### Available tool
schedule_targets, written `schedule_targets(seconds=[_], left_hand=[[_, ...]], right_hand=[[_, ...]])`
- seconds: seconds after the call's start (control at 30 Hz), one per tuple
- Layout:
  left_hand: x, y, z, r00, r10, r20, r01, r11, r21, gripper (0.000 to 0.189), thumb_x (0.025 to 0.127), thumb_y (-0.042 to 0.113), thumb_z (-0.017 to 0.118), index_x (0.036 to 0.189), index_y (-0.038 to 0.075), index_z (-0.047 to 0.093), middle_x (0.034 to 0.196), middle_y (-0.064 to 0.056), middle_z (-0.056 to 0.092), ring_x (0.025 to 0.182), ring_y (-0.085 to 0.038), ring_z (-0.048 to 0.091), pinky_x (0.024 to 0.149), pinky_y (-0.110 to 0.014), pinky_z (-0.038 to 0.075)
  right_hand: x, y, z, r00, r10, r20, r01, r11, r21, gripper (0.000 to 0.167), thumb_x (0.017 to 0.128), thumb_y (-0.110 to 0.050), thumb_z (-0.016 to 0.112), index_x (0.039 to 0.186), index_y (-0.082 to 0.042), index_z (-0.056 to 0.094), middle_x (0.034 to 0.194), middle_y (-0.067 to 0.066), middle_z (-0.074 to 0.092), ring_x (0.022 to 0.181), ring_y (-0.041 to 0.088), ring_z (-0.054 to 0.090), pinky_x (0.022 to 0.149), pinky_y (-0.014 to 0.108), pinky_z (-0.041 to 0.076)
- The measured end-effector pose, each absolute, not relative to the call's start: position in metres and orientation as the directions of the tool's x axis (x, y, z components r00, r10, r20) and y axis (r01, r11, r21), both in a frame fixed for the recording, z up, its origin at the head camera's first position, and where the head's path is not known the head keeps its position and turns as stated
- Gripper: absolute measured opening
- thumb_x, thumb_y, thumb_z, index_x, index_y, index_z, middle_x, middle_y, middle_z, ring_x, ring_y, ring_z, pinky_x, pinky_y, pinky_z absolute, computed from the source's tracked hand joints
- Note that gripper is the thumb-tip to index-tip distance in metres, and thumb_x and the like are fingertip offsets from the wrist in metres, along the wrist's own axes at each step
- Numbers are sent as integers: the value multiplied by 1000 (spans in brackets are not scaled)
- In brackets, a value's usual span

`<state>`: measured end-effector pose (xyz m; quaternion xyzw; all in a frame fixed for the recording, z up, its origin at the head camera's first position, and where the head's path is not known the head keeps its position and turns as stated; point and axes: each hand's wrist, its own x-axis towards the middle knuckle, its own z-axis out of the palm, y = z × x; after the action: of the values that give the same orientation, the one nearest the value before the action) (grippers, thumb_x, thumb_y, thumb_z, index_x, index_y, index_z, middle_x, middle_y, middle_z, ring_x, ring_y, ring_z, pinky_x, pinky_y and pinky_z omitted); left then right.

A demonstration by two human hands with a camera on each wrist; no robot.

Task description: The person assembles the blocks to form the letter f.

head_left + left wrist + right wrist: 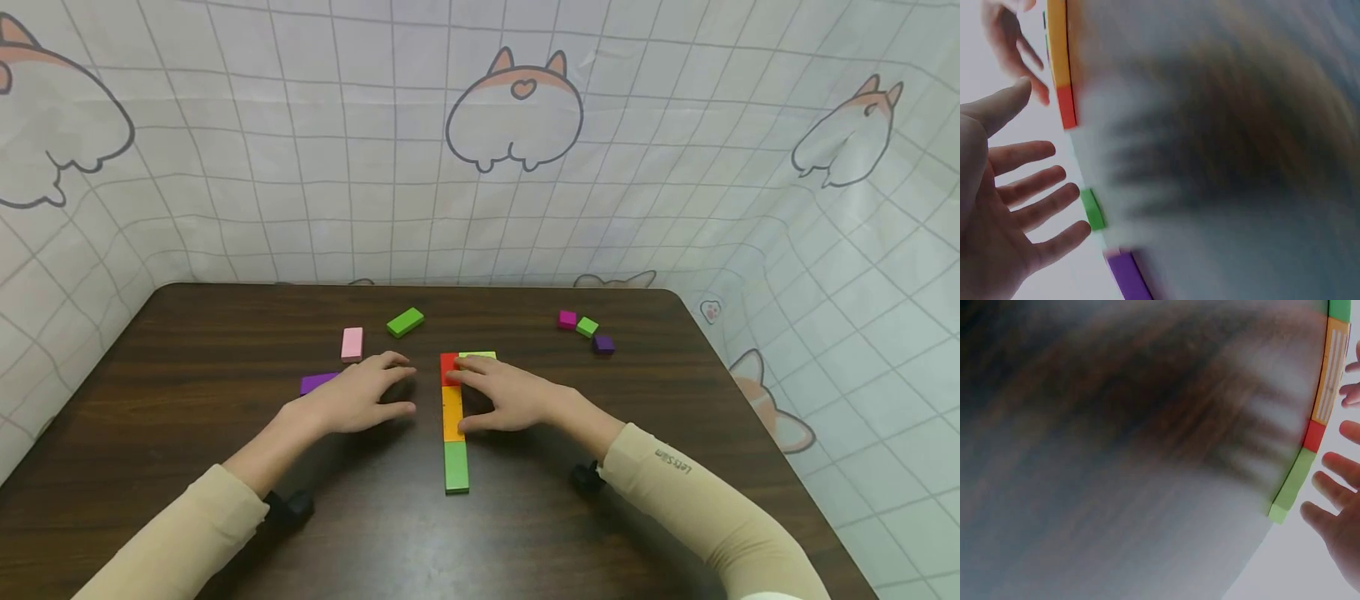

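A line of flat blocks runs toward me on the dark table: a red block (447, 367), an orange block (452, 415) and a green block (456, 468). Beside the red one lies a light green block (1294, 480), partly behind my right hand (513, 395). That hand's spread fingers reach over the red block, its thumb at the orange block's edge; I cannot tell if they touch. Left of the line, my left hand (357, 397) is held with fingers extended and nothing in its grasp. A purple block (318, 382) shows partly behind it.
Beyond my left hand lie a pink block (352, 344) and another green block (406, 322). At the back right sit small magenta (567, 320), green (587, 327) and dark purple (603, 345) blocks. A patterned white curtain (337, 167) surrounds the table (390, 542).
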<state>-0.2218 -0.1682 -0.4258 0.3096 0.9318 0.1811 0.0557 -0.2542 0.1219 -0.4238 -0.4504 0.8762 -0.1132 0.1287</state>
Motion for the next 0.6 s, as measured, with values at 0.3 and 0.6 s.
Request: schedule_targets(seconds=[0.3,0.6], left_hand=[[-224,-202,-423,-831,551,77,534,753,385,55,98,36,71,136,-2,62,136,-20,55,120,-39,57,102,-56,46],[-229,-235,-419,-867,489,94,480,772,416,50,97,31,74,131,-4,65,129,-23,57,120,-42,55,103,-58,43]], right_hand=[[-253,120,-428,-572,-806,-150,-761,590,-271,84,94,-63,64,160,-16,39,166,13,26,151,28,27,120,44,26],[-254,118,-429,-568,-810,-148,-772,586,-247,84,94,-64,64,159,-16,40,165,13,28,151,28,27,120,44,26]])
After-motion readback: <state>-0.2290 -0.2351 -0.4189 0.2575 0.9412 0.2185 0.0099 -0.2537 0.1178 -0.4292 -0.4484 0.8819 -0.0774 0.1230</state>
